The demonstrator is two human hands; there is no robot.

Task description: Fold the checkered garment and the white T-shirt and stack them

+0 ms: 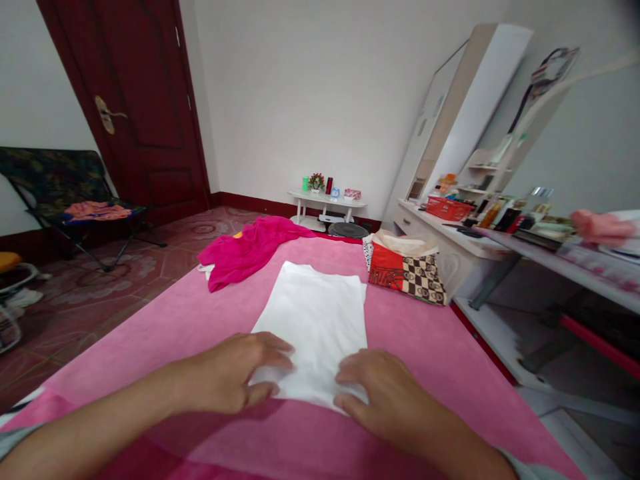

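A white folded garment [320,313] lies flat on the pink bedspread [425,353], its near edge towards me. My left hand [245,370] is over its near left corner, thumb and fingers apart. Over the near right corner is my right hand [375,387], its thumb likewise apart from the curled fingers. Both hands are slightly blurred, and I cannot tell whether they press on the cloth. Neither has anything gripped between its fingers.
A bright pink garment [255,247] lies crumpled at the far left of the bed. At the far right sits a patterned bag [405,267]. Beyond are a small white table [327,198] and a dresser [445,227]. A folding chair [65,193] stands left.
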